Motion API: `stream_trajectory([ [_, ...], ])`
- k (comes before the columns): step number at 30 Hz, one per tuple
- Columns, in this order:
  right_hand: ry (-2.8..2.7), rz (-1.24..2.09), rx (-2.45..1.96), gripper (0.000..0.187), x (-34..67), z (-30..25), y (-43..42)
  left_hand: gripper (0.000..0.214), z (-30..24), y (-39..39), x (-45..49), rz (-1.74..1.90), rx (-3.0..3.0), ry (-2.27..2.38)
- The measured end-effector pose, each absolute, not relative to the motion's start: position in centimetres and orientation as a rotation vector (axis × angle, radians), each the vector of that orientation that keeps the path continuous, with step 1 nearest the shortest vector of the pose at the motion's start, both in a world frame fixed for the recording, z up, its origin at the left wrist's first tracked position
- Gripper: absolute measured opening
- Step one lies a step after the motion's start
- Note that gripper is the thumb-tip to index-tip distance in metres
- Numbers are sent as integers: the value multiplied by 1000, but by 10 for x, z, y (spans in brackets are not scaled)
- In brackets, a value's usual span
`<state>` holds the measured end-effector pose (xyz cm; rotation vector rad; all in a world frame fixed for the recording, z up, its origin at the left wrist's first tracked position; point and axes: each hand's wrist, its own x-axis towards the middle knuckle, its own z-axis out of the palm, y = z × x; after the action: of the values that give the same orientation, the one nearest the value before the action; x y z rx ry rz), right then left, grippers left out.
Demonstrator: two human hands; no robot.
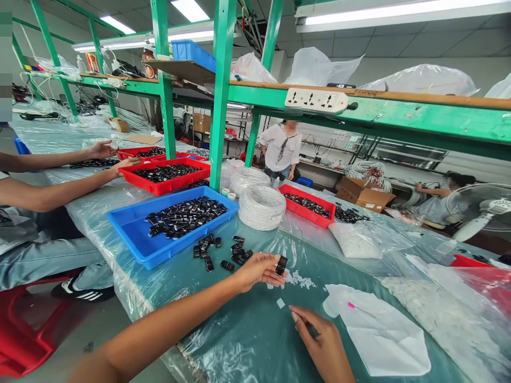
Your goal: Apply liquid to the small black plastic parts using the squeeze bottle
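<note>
My left hand (261, 271) grips a small glossy black plastic case (281, 265) between thumb and fingers, held up over the table. Lower and to the right, my right hand (319, 338) has thumb and forefinger tips close together in a pinch; whatever may be between them is too small to make out. Just left of those tips is a small white square piece (280, 303). Behind my left hand lies a scatter of tiny white parts (301, 280). More black cases (227, 265) lie loose on the table beyond my left forearm.
A blue tray (149, 260) of black cases stands to the left, with a red tray (159, 187) behind it. White cable coils (261, 208) sit ahead. A white sheet (383, 340) with a pink-tipped stick (361, 309) lies right. A co-worker's hands (101, 150) reach in from the left.
</note>
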<state>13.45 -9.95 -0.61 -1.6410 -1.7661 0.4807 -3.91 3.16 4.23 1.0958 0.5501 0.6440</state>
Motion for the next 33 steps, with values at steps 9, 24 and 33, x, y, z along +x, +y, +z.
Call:
stream_trajectory([
  [9,-1788,460,-1666,35,137,-11,-98,49,32,36,-41,658,1090,546],
  [24,-1794,459,-1677,34,139,-15,-95,42,12,39,-37,651,1093,625],
  [33,-1752,463,-1677,31,143,-14,-95,48,9,41,-37,635,954,583],
])
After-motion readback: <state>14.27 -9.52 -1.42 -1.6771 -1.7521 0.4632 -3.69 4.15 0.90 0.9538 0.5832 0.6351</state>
